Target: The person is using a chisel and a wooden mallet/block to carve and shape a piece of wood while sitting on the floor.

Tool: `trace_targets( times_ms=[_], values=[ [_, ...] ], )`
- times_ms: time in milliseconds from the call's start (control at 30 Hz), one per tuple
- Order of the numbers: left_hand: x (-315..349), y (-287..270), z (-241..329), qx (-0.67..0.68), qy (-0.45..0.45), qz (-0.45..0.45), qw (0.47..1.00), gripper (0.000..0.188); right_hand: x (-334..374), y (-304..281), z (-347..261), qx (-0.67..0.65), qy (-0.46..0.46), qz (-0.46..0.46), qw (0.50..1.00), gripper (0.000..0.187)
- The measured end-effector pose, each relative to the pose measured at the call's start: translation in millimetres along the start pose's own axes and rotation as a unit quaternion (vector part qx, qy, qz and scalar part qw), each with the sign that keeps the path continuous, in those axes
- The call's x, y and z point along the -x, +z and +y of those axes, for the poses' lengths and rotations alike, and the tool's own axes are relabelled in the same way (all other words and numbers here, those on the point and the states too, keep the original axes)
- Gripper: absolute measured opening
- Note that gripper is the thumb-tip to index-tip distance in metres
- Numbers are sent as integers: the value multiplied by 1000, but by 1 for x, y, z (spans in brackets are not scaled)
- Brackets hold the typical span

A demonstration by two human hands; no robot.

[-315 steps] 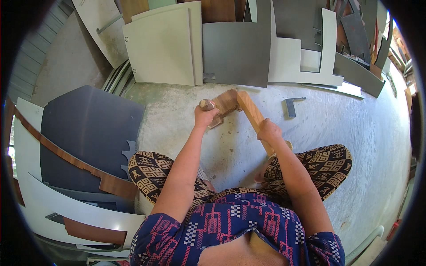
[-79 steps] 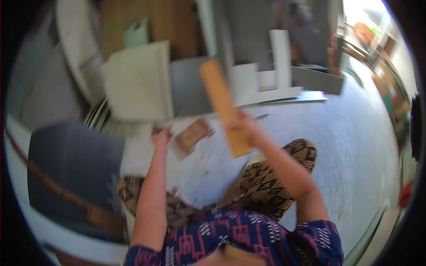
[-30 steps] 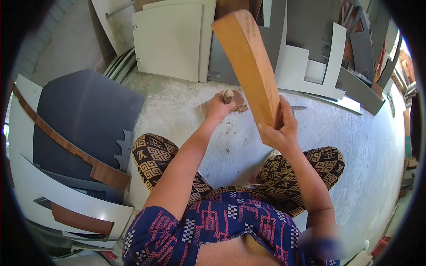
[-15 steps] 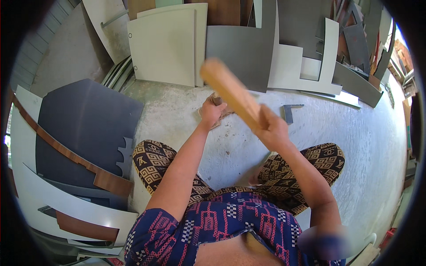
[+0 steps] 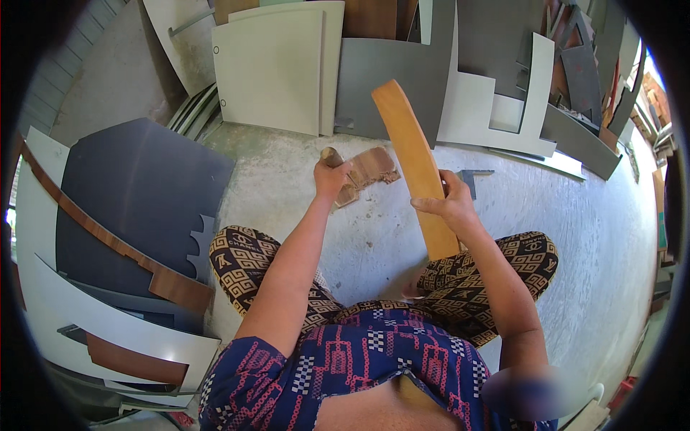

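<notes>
Head view: right hand (image 5: 454, 207) grips a block (image 5: 411, 147) by its edges, left hand (image 5: 331, 179) a stick (image 5: 330, 156), floor (image 5: 589, 223) stretching rightward.

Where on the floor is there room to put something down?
Widest: the floor right of the dark L-shaped tool and the right knee. Smaller: the speckled patch between the brown piece and the lap. It's crowded along the far side with leaning panels, and at left with overlapping sheets.

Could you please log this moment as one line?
Left grip: holds round-ended wooden piece | right grip: holds long wooden bar | floor: brown board, dark L-shaped piece
</notes>
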State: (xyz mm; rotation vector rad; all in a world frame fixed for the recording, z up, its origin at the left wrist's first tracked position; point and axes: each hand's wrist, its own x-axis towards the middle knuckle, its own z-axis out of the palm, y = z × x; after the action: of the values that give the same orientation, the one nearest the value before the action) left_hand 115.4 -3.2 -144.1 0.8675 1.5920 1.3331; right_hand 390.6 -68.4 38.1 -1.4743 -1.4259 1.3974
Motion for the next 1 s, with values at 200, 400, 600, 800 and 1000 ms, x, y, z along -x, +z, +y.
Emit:
trace_targets(
  times_ms=[200,400,600,800,1000],
  values=[
    [-1,-2,-11,-68,15,-15,997,22,-2,2,5,20,7,-11,1000,71],
    [17,12,6,-92,30,-19,995,30,6,12,-3,17,-152,77,985,75],
    [32,26,31,-41,44,-86,994,36,11,16,-19,316,-48,-7,947,70],
    [19,17,13,-82,50,-68,993,39,18,15,-18,274,-73,-16,959,63],
    [16,23,3,-130,25,-47,990,42,19,22,-11,208,-143,54,966,67]
  ],
)
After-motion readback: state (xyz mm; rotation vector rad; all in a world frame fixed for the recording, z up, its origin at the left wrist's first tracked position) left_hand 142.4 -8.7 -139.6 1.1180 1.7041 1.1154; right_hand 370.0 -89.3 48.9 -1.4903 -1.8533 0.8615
